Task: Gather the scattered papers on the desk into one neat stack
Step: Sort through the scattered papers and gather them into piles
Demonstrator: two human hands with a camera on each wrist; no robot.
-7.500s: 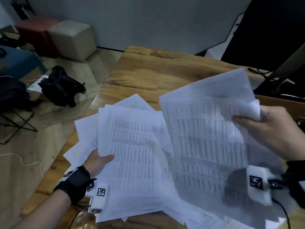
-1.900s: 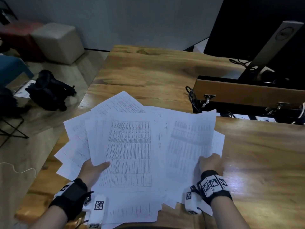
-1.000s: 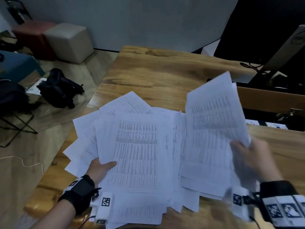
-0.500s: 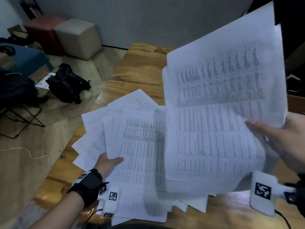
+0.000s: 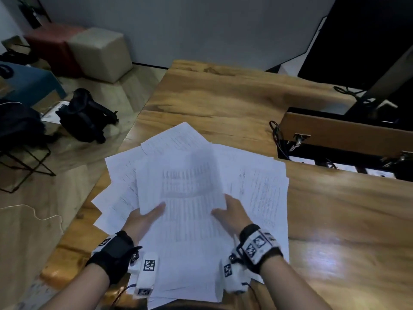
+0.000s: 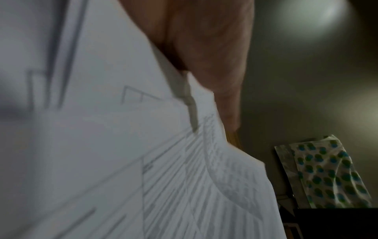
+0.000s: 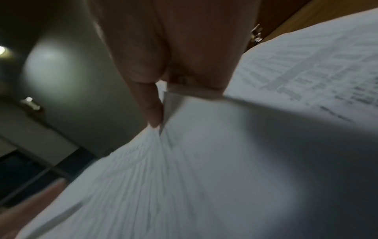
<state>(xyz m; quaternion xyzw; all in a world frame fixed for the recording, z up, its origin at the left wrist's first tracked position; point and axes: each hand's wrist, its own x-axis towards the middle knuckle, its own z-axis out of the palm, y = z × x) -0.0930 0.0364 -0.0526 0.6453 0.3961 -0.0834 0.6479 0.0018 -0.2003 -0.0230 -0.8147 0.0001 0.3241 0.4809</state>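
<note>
White printed sheets lie fanned over the near part of the wooden desk (image 5: 223, 97). Loose papers (image 5: 121, 177) spread out to the left, to the back and to the right (image 5: 263, 189). On top of them in the middle is a paper bundle (image 5: 190, 198), blurred by motion. My left hand (image 5: 147, 218) grips its left edge with the thumb on top. My right hand (image 5: 230, 211) grips its right edge. Up close, the left hand (image 6: 204, 48) pinches the bundle's edge (image 6: 184, 90), and the right hand (image 7: 174, 48) holds the bundle (image 7: 225, 161) by its side.
An open cable recess with a wooden flap (image 5: 339, 135) and wires sits at the back right, with a monitor stand (image 5: 388, 77) behind it. The desk's left edge drops to the floor, where a black bag (image 5: 85, 117) lies. Bare wood shows at the back and right.
The right hand has brought its raised sheets down onto the ones the left hand holds. Both hands now grip the bundle at the middle of the pile.
</note>
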